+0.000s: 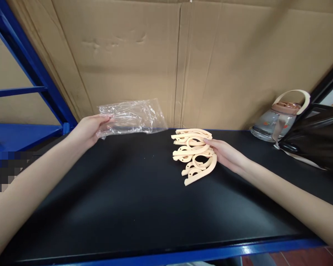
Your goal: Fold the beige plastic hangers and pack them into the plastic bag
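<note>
My left hand pinches one end of a clear plastic bag, which stretches out to the right above the back of the black tabletop. The bag looks flat and see-through. On the right, my right hand grips a bunch of cream-coloured folding hangers by their right ends, the thumb on top. Their curved arms and round loops overlap in a fanned stack, and the straight ends point left. Whether the stack rests on the table or hangs just above it, I cannot tell.
A clear water bottle with a cream handle stands at the back right, beside a black bag. Cardboard walls off the back. A blue metal frame rises at the left, and a blue edge runs along the front.
</note>
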